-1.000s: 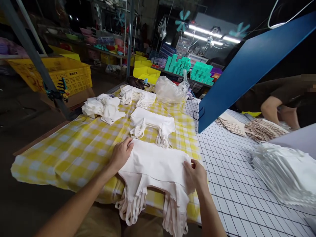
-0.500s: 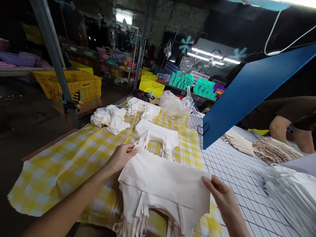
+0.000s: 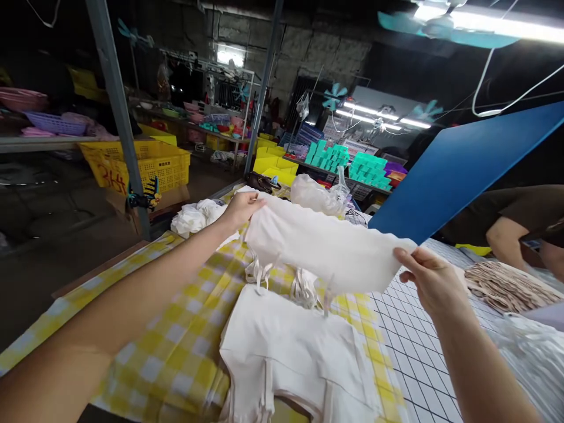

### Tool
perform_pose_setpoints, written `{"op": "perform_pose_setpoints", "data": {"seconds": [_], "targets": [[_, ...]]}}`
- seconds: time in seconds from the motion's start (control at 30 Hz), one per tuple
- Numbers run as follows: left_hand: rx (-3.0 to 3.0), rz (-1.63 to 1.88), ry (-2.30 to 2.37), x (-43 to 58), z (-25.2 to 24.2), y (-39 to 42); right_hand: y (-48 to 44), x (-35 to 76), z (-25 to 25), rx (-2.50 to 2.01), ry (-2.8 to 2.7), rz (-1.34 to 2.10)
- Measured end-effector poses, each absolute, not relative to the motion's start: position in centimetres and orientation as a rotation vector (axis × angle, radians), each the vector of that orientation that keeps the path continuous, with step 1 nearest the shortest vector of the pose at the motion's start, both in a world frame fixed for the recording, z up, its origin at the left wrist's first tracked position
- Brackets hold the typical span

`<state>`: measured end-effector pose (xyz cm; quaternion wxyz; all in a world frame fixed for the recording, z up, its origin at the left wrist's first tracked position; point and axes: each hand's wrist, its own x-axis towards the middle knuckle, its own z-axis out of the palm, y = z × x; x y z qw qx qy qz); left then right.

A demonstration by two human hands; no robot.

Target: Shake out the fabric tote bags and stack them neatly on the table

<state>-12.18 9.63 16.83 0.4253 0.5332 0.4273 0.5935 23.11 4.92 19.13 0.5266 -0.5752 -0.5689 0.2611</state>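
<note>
Left hand and right hand pinch 1 white strappy top, now lifted up, parting it from the stack.

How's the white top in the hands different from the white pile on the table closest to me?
The white top is held up in the air, while the white pile lies on the yellow checked cloth.
The left hand and right hand stretch the white top between them; neither holds the white pile.
Both are white and have narrow straps.
</note>
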Motion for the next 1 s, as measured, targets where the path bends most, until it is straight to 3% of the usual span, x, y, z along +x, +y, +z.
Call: {"op": "perform_pose_setpoints", "data": {"seconds": [0.17,0.3,0.43,0.57,0.77,1.0], "targets": [[1.487,1.643,0.981,-13.0,18.5,11.5,6.3,22.4,19.6,-1.240,-1.304,0.608],[1.577,1.612,1.055,-13.7,17.1,11.0,6.4,22.7,17.9,-1.212,-1.382,0.603],[1.625,1.400,1.112,-14.4,13.7,7.4,4.3,24.3,15.1,-1.324,-1.589,0.708],[1.826,1.011,1.020,-16.0,9.0,0.2,-1.5,26.2,11.6,-1.445,-1.899,1.027],[2.101,0.607,1.073,-17.5,1.4,-8.5,-9.0,27.5,6.3,-1.494,-1.882,1.352],[2.240,0.575,1.151,-17.2,0.9,-9.8,-9.8,27.1,5.5,-1.483,-1.831,1.336]]}}
